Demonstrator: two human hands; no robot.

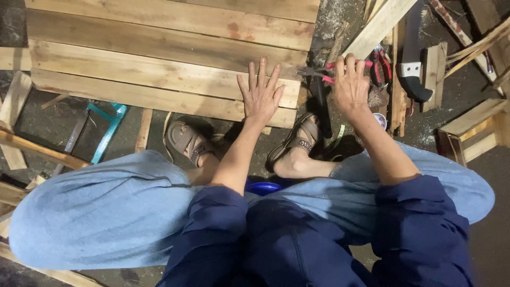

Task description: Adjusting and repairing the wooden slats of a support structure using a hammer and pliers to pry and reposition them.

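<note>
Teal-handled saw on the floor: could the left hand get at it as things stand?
Probably yes: the left hand lies flat and empty on the wooden planks, and the teal-handled saw lies uncovered beside the left knee.

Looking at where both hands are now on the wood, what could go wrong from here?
1. The left hand lies flat on the plank's end, close to the jaws of the red-handled pliers that the right hand holds; a slip might pinch its fingers.
2. The rough plank may give splinters to the bare palm.
3. The feet in open sandals sit just below the plank's edge, so a falling tool might hit the toes.
</note>
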